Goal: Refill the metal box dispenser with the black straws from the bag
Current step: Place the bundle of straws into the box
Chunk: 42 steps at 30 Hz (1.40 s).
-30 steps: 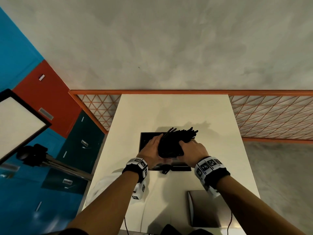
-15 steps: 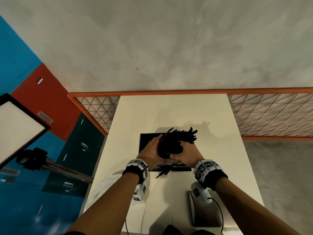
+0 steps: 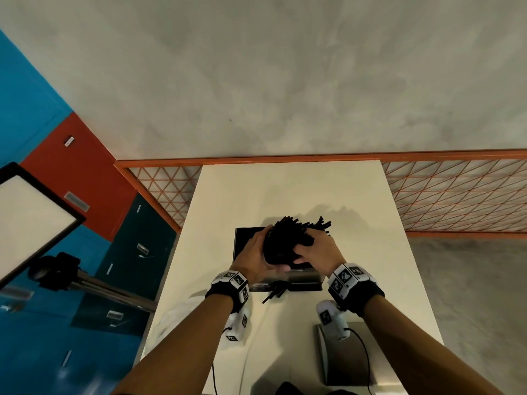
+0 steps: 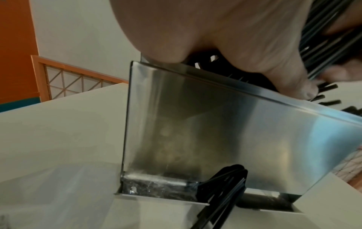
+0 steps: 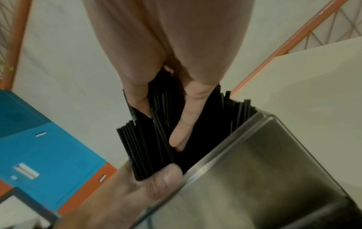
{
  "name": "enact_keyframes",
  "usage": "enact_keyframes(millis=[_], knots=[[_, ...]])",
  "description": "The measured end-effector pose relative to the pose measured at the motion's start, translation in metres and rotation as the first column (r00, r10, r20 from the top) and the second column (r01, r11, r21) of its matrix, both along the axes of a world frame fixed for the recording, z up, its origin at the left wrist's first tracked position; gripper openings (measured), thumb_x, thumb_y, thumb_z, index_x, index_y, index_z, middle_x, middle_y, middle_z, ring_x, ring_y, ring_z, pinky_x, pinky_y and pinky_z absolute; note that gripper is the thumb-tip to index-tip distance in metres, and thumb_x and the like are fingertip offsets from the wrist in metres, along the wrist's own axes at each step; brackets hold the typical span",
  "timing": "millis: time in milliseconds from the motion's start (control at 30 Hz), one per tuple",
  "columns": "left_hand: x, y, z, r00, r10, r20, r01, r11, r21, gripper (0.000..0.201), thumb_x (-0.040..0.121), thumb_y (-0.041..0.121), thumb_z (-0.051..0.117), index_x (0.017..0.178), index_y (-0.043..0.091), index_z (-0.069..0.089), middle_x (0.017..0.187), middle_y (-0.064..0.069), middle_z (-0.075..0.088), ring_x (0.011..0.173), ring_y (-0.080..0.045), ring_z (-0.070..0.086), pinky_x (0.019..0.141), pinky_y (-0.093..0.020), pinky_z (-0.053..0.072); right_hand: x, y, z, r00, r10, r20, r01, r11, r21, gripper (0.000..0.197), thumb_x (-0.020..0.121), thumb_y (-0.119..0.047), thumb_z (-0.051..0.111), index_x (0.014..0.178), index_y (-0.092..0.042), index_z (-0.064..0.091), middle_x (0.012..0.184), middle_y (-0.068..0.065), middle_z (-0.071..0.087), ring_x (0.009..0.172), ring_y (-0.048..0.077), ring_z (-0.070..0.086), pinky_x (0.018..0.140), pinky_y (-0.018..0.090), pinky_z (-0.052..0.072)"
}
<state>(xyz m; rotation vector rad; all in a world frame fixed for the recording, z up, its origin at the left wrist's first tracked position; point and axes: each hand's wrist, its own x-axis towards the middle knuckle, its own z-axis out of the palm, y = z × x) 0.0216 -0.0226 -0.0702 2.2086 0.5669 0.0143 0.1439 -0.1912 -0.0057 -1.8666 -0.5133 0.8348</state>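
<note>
Both hands hold a thick bundle of black straws (image 3: 288, 240) over the open top of the metal box dispenser (image 3: 306, 279) in the middle of the table. My left hand (image 3: 253, 258) cups the bundle from the left, its thumb (image 5: 156, 181) against the straws' near ends (image 5: 145, 147). My right hand (image 3: 316, 252) grips it from the right, fingers (image 5: 188, 120) lying among the straws. The far ends fan out past the box. A few straws (image 4: 225, 190) poke from the slot at the foot of the shiny front wall (image 4: 215, 131).
A clear plastic bag (image 3: 168, 326) lies at the table's left edge by my left forearm. A flat metal lid (image 3: 342, 357) lies near the front right. The cream table (image 3: 285, 189) ends at an orange mesh rail (image 3: 456, 195). A light panel on a stand (image 3: 28, 218) is left.
My right hand has turned at the wrist and regripped the bundle closer to the left hand. The straws stay over the box, bunched a little tighter.
</note>
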Motion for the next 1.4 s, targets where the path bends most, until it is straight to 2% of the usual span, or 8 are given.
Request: enact_keyframes(millis=[233,533,700,800,933,1133,1267,1400], knots=[[0.002,-0.002,0.001,0.996,0.012,0.088,-0.014,1.000,0.019,0.109,0.063,0.051,0.089,0.153,0.045,0.026,0.147,0.011,0.046,0.139,-0.010,0.043,0.115,-0.040,0.042,0.001,0.000,0.000,0.990,-0.122,-0.071,0.130,0.984,0.124,0.011,0.085,-0.020,0.067,0.095,-0.016,0.069,0.088,0.003,0.076,0.070,0.027,0.075,0.076,0.050,0.060],[0.013,-0.010,0.000,0.995,-0.034,0.089,0.020,0.989,0.148,0.096,0.074,0.019,0.085,0.154,0.033,0.033,0.144,0.003,0.050,0.131,-0.018,0.047,0.111,-0.041,0.044,-0.012,0.009,-0.015,0.946,-0.192,-0.263,0.235,0.961,0.143,0.014,0.099,-0.022,0.054,0.109,-0.021,0.063,0.108,0.011,0.073,0.084,0.027,0.075,0.080,0.047,0.061],[0.013,-0.005,-0.003,0.995,-0.069,0.073,0.053,0.978,0.201,0.098,0.075,0.005,0.079,0.152,0.043,0.031,0.145,0.004,0.046,0.129,-0.020,0.048,0.110,-0.040,0.045,-0.008,-0.006,-0.002,0.988,-0.153,-0.006,0.153,0.987,0.051,0.015,0.098,-0.029,0.054,0.110,-0.021,0.060,0.087,0.006,0.074,0.068,0.019,0.074,0.071,0.039,0.063],[0.013,-0.002,-0.006,0.995,-0.076,0.070,0.061,0.978,0.198,0.097,0.078,0.008,0.078,0.150,0.050,0.028,0.143,0.003,0.042,0.129,-0.020,0.049,0.110,-0.038,0.046,-0.001,-0.018,-0.002,0.962,-0.168,0.216,0.169,0.986,0.013,0.020,0.095,-0.034,0.055,0.110,-0.023,0.062,0.082,0.002,0.072,0.067,0.016,0.071,0.068,0.037,0.061],[0.011,0.001,-0.011,0.994,-0.094,0.056,0.082,0.980,0.179,0.093,0.084,0.019,0.080,0.151,0.056,0.026,0.143,0.006,0.035,0.132,-0.019,0.044,0.115,-0.039,0.042,0.010,-0.026,-0.010,0.808,-0.231,0.542,0.247,0.968,0.044,0.017,0.096,-0.027,0.054,0.106,-0.018,0.065,0.096,0.001,0.064,0.085,0.021,0.061,0.076,0.031,0.050],[0.006,0.000,-0.013,0.994,-0.082,0.070,0.069,0.981,0.180,0.090,0.080,0.044,0.084,0.153,0.050,0.030,0.149,0.005,0.030,0.142,-0.017,0.034,0.120,-0.037,0.035,0.007,-0.022,-0.029,0.687,-0.154,0.710,0.184,0.982,0.035,0.034,0.092,-0.036,0.046,0.100,-0.014,0.070,0.105,0.004,0.055,0.092,0.025,0.050,0.078,0.041,0.049],[0.004,-0.001,-0.007,0.996,-0.080,0.045,0.073,0.986,0.149,0.096,0.078,0.054,0.082,0.156,0.044,0.028,0.152,0.008,0.026,0.143,-0.016,0.031,0.119,-0.031,0.032,0.009,-0.023,-0.027,0.734,-0.300,0.609,0.290,0.950,0.119,0.040,0.093,-0.038,0.045,0.117,-0.013,0.065,0.122,0.008,0.049,0.112,0.027,0.050,0.095,0.042,0.047],[0.005,-0.004,-0.002,0.996,-0.093,0.011,0.090,0.986,0.140,0.110,0.071,0.066,0.081,0.159,0.037,0.022,0.156,0.008,0.022,0.145,-0.015,0.027,0.119,-0.031,0.030,-0.003,-0.014,-0.026,0.898,-0.126,0.422,0.151,0.988,-0.025,0.057,0.102,-0.034,0.046,0.150,-0.007,0.032,0.150,0.012,0.030,0.135,0.029,0.039,0.106,0.030,0.036]])
